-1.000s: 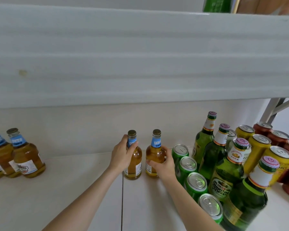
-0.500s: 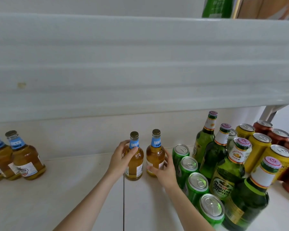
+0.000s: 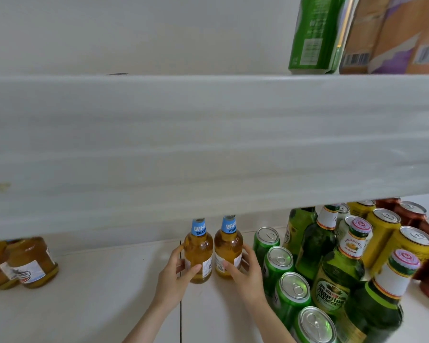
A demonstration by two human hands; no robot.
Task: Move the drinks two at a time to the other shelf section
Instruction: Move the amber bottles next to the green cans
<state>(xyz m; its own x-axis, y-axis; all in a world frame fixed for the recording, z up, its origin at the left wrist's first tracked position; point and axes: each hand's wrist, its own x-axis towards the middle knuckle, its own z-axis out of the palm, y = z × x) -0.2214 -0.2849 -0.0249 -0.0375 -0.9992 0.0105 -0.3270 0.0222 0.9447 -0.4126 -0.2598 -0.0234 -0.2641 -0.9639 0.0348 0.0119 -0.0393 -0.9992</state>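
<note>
Hands slid lower; bottles gripped between them.

A green carton stands just beside orange-purple packs.

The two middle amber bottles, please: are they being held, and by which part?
Yes. The left hand grips the left bottle and the right hand grips the right bottle, each round its lower body at the label.

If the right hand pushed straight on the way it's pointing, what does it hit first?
The right hand grips the right amber bottle, so that comes first. Behind it only the back wall seems to lie, though depth is unclear.
</note>
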